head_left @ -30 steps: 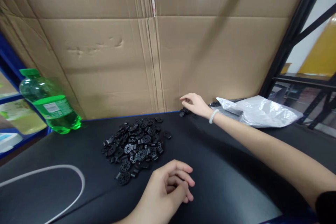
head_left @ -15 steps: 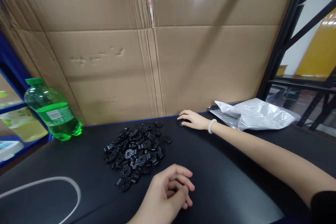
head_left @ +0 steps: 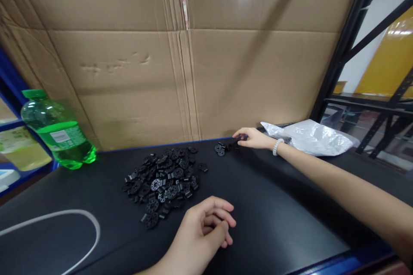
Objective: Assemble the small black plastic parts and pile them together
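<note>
My left hand [head_left: 206, 227] rests loosely curled above the black tabletop, thumb and fingers a little apart, nothing visible in it. Left of it lies a heap of small black plastic parts [head_left: 167, 176], among them round discs with holes and small clip-like pieces. My right hand [head_left: 254, 138], wearing a pale beaded bracelet [head_left: 276, 147], reaches to the back of the table. Its fingers are parted, just above and right of a small group of black parts [head_left: 220, 149]; some dark bits below the fingertips are too blurred to make out.
A green bottle [head_left: 60, 133] stands at the back left before a cardboard wall [head_left: 129, 73]. A silvery plastic bag [head_left: 316, 137] lies behind my right wrist. A white cable [head_left: 74, 212] loops at the front left. One loose black part [head_left: 202, 167] lies right of the heap.
My right hand has lifted and moved right, uncovering the small group of black parts it was over. My left hand keeps its pose. The view has shifted slightly.
</note>
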Tool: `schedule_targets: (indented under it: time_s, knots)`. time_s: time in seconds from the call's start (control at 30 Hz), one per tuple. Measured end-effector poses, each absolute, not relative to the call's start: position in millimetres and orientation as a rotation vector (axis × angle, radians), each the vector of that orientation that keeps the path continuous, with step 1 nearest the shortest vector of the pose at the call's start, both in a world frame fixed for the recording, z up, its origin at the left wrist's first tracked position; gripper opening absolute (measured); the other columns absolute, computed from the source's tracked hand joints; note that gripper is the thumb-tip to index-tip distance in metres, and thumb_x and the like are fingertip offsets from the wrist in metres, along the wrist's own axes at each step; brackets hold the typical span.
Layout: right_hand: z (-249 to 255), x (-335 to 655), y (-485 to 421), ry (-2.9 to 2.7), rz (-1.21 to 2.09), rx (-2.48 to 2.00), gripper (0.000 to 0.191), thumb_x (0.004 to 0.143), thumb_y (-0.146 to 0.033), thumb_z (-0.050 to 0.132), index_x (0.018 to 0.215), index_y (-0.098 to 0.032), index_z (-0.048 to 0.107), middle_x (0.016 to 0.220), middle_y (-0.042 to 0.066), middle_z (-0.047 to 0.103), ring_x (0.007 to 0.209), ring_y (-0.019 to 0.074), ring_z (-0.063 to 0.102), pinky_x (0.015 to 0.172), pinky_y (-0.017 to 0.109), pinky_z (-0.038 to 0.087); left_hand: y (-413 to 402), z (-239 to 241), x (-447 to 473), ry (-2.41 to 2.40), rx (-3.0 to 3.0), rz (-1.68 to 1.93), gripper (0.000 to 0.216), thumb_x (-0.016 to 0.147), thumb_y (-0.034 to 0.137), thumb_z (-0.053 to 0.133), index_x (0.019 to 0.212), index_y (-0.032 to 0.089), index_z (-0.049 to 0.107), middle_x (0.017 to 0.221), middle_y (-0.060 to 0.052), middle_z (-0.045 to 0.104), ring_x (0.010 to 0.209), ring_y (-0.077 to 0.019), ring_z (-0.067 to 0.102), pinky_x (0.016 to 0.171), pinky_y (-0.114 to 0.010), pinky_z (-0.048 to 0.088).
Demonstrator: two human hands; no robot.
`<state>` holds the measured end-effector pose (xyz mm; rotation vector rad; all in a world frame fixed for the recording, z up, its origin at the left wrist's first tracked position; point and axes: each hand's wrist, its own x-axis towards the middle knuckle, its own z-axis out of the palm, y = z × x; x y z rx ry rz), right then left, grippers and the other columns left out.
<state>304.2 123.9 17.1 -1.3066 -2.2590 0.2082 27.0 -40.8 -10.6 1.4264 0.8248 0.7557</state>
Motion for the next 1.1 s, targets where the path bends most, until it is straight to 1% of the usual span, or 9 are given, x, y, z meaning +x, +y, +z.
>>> schedule_targets:
  time_s: [0.2,0.3,0.4,0.5,0.6,0.73,0.87,1.0,1.1]
  knots:
    - [14.5,302.5,114.9,-2.086,0.322,-1.335,0.014,0.086,-0.025,0.062,0.09,-0.012,0.065,0.082,0.003,0.066,0.077,0.0158,0.062,0.076,0.035,0.051,-40.4,-8.8,26.6,0.833,1.424,0.757,0.018,0.073,0.01,0.058,0.09,0.014,0.061,0.08,-0.003,0.064,0.058,-0.0118,0.06,0.055,-0.025,0.048]
    - [26.6,292.3,98.7,-1.973,0.44,-1.267,0.016,0.083,-0.022,0.061,0.094,-0.011,0.065,0.081,0.006,0.068,0.076,0.0157,0.063,0.077,0.033,0.05,-39.6,-9.1,26.0,0.853,1.413,0.8,0.02,0.074,0.01,0.057,0.094,0.015,0.06,0.083,-0.003,0.063,0.06,-0.0125,0.06,0.056,-0.026,0.049]
    - [33.8,269.3,64.7,-1.932,0.637,-1.162,0.026,0.084,-0.026,0.059,0.106,-0.011,0.059,0.078,0.005,0.068,0.069,0.0137,0.064,0.07,0.029,0.052,-38.9,-11.8,25.4,0.874,1.405,0.905,0.031,0.075,0.012,0.059,0.105,0.019,0.055,0.099,-0.006,0.06,0.073,-0.0156,0.062,0.061,-0.029,0.052]
    - [30.8,241.1,25.3,-1.949,0.833,-1.061,0.024,0.08,-0.032,0.065,0.095,-0.013,0.061,0.077,0.004,0.069,0.07,0.0136,0.065,0.068,0.027,0.052,-38.4,-12.0,25.5,0.874,1.386,0.992,0.047,0.071,0.013,0.067,0.113,0.024,0.051,0.117,-0.008,0.055,0.09,-0.0189,0.061,0.072,-0.032,0.054]
    - [23.1,221.5,-1.5,-1.842,1.075,-0.945,0.021,0.078,-0.029,0.069,0.092,-0.014,0.065,0.079,0.003,0.067,0.074,0.0135,0.064,0.072,0.027,0.052,-37.5,-6.4,25.4,0.883,1.379,1.012,0.047,0.067,0.012,0.071,0.11,0.023,0.054,0.106,-0.006,0.06,0.094,-0.0199,0.06,0.079,-0.033,0.054]
    - [13.7,213.7,-13.5,-1.652,1.207,-0.934,0.017,0.075,-0.026,0.072,0.087,-0.015,0.067,0.076,0.002,0.065,0.072,0.0127,0.062,0.069,0.026,0.051,-35.6,2.6,24.8,0.925,1.403,0.995,0.036,0.065,0.012,0.072,0.099,0.019,0.062,0.085,-0.003,0.065,0.086,-0.019,0.063,0.082,-0.032,0.054]
    - [5.7,212.4,-16.9,-1.572,1.242,-0.914,0.016,0.073,-0.026,0.074,0.083,-0.016,0.067,0.073,0.0,0.063,0.067,0.0112,0.06,0.065,0.024,0.049,-33.5,4.0,24.8,0.947,1.369,0.989,0.035,0.06,0.011,0.074,0.093,0.017,0.064,0.078,-0.002,0.066,0.079,-0.0184,0.064,0.077,-0.03,0.055]
    - [0.8,210.4,-19.5,-1.516,1.329,-0.877,0.014,0.073,-0.024,0.075,0.081,-0.015,0.068,0.072,0.001,0.065,0.066,0.0108,0.06,0.064,0.024,0.049,-31.4,3.0,24.0,0.964,1.35,0.976,0.019,0.064,0.015,0.074,0.081,0.016,0.066,0.076,-0.002,0.067,0.074,-0.0163,0.064,0.072,-0.026,0.053]
    - [1.1,209.9,-20.0,-1.523,1.378,-0.844,0.012,0.078,-0.025,0.07,0.085,-0.015,0.07,0.073,0.001,0.065,0.065,0.01,0.059,0.064,0.023,0.049,-31.6,4.3,22.3,0.989,1.343,0.959,0.011,0.068,0.019,0.073,0.073,0.016,0.064,0.067,0.0,0.065,0.065,-0.0131,0.061,0.066,-0.023,0.05]
